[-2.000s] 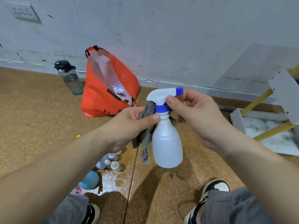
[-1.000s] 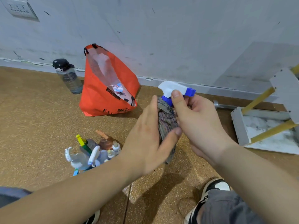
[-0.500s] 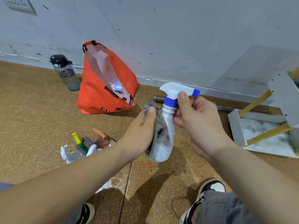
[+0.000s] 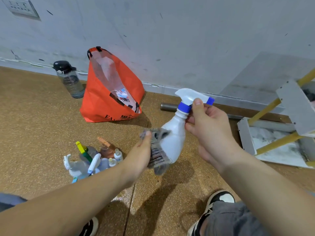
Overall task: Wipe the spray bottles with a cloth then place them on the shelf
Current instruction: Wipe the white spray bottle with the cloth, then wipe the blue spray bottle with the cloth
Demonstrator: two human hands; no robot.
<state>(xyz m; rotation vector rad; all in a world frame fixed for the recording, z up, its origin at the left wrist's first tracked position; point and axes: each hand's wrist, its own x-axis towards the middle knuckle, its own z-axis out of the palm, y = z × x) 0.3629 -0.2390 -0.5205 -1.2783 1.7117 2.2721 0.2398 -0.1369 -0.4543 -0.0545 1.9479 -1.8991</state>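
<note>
The spray bottle (image 4: 175,140) is up in the air over the middle of the floor (image 4: 34,133), and it's tipped over now, head up and to the right, base swinging down to the left, where half a second ago it hung nearly upright. The right hand (image 4: 209,126) pinches it at the neck, thumb on the blue collar, fingers curled behind.

The cloth (image 4: 157,155) has travelled too: a second ago it was bunched up by the collar, and now it's down at the lower body and base, gripped by the left hand (image 4: 139,155), which wraps round it and presses it to the plastic. That looks like the wipe running its full length, so this bottle seems close to done.

The shelf (image 4: 245,135) waits at the floor's right edge, near the right forearm, with nothing visibly set on it yet. Left of the hands, a pile of bottles (image 4: 92,160) sits on the floor, apparently next in line. Further back by the wall stand an orange bag (image 4: 105,103) and a water bottle (image 4: 69,79).
</note>
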